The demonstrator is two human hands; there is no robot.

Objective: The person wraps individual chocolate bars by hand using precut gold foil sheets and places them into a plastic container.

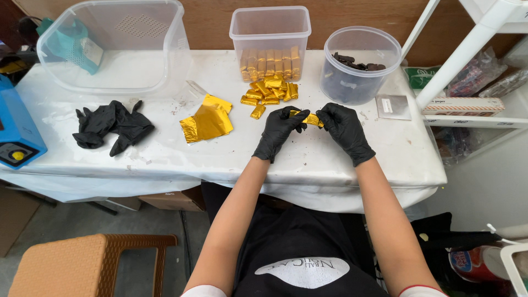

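Right now I see both gloved hands pinching one gold-wrapped piece (pixel 311 118) between them above the middle of the table (pixel 165 148); my left hand (pixel 279 131) grips its left end, my right hand (pixel 344 127) its right end. Its long axis runs side to side, equally near both. A gold pile (pixel 268 92) lies just beyond, toward the back edge

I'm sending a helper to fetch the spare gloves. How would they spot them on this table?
Start at the white table and go to its left end, in front of the large empty clear tub. There lies a crumpled heap of black gloves, left of the loose gold foil sheets. It is the only dark, soft thing lying loose there.
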